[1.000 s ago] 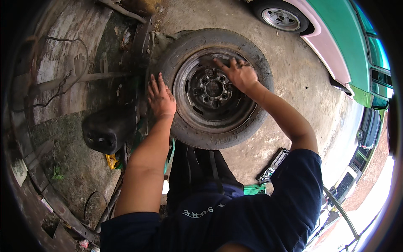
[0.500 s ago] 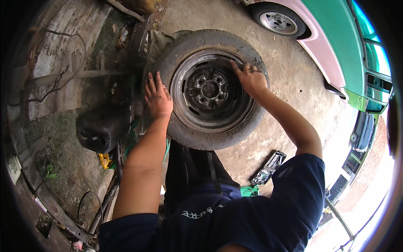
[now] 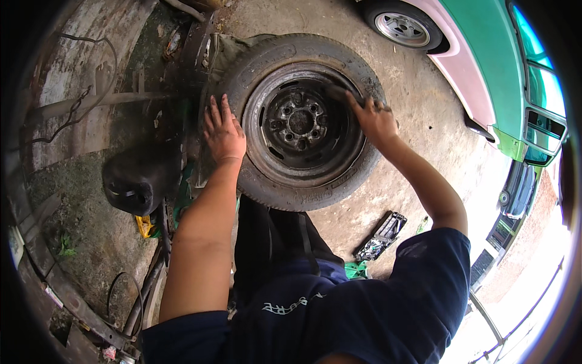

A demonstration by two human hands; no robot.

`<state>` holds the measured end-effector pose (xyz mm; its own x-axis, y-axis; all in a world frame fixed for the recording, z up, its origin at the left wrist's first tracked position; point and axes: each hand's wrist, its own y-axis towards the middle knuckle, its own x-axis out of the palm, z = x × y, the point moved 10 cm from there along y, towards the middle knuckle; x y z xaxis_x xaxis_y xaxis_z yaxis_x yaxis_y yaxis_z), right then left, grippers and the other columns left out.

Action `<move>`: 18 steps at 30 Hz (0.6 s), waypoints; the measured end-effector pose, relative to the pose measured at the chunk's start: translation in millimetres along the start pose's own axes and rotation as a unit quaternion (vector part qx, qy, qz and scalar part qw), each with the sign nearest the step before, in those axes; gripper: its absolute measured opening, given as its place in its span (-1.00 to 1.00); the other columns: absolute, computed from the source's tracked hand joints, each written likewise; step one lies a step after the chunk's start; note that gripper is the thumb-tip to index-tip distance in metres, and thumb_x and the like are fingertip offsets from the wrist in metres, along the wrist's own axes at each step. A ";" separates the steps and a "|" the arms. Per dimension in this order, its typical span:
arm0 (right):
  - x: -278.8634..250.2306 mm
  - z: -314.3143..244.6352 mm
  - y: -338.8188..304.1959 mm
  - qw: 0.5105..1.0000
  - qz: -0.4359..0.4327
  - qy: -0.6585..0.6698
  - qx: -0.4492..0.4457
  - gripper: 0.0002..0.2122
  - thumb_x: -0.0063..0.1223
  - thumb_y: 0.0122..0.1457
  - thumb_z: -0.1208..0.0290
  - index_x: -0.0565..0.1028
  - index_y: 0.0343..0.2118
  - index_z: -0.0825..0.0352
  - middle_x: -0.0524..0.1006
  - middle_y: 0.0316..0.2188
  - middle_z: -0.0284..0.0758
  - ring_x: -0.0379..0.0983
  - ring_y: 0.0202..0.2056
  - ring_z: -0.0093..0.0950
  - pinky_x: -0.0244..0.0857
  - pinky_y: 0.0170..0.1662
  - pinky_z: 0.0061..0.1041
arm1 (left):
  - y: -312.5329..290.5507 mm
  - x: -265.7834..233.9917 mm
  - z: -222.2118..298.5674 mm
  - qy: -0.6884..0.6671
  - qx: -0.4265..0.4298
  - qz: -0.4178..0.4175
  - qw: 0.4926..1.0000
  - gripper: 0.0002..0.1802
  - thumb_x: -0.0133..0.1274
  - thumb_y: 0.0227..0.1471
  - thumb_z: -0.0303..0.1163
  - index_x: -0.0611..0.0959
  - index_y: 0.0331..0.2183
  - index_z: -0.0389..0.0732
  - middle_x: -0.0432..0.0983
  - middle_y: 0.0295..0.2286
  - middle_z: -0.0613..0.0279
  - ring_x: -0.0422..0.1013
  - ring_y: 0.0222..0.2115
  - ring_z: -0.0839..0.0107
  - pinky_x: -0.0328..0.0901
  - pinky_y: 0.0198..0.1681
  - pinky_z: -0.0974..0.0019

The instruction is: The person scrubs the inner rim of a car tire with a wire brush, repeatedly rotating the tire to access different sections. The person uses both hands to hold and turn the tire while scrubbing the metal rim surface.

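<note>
In front of me a dirty black tyre (image 3: 303,200) on a dark steel wheel rim (image 3: 260,130) lies with its outer face toward me. A ring of bolt holes surrounds the hub opening. Against the tyre's left side rests my left hand (image 3: 224,132), fingers stretched out and slightly spread. My right hand (image 3: 377,122) is at the rim's upper right, its fingers curled round a dark elongated tool (image 3: 335,93) that reaches into the rim. Blur and the dark background hide what kind of tool it is.
A black rounded seat-like object (image 3: 130,185) is at the left, beside worn metal parts. An open black tool case (image 3: 381,235) lies on the concrete floor (image 3: 424,176) at the lower right. A green and pink vehicle (image 3: 479,54) with a silver wheel (image 3: 402,29) stands upper right.
My right hand has shifted slightly right and down against the rim, with the dark tool in it. My left hand stays on the tyre's side. The whole view has shifted slightly.
</note>
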<state>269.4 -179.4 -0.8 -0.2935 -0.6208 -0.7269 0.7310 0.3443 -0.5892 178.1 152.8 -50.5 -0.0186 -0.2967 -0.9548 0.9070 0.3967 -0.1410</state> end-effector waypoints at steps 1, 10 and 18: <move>14.3 -7.1 -18.7 0.998 -0.067 -0.012 -0.011 -0.26 -0.01 0.24 0.45 -0.13 0.40 -0.03 0.28 0.19 0.06 0.38 0.10 -0.03 0.52 -0.10 -0.24 | -0.5 -0.4 0.2 -0.003 0.001 -0.001 1.000 -0.33 -0.16 0.23 -0.28 0.09 0.32 0.16 -0.07 0.33 0.25 0.00 0.29 0.08 0.04 0.25 -0.09; -40.8 -9.1 30.4 0.996 0.035 -0.071 -0.043 -0.29 0.06 0.23 0.38 -0.02 0.39 0.00 0.28 0.21 -0.01 0.44 0.02 -0.16 0.40 0.04 -0.17 | 0.0 -0.3 -0.1 0.017 0.000 -0.013 1.000 -0.27 -0.13 0.21 -0.26 0.02 0.33 0.20 -0.11 0.34 0.26 -0.01 0.29 0.07 0.03 0.27 -0.06; 29.1 -22.7 -47.3 0.978 -0.126 -0.139 -0.088 -0.35 -0.06 0.29 0.34 -0.05 0.39 -0.06 0.19 0.27 -0.01 0.34 0.13 -0.11 0.30 0.12 -0.08 | -0.3 2.1 0.3 0.011 0.000 -0.023 1.000 -0.28 -0.13 0.21 -0.27 0.02 0.33 0.19 -0.12 0.34 0.24 -0.01 0.29 0.06 0.03 0.27 -0.05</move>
<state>212.3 -197.7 -2.1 -0.2541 -0.8607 -0.4412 0.5316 0.2568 -0.8072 177.9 151.8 -52.4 -0.0703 -0.2951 -0.9529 0.9054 0.3821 -0.1852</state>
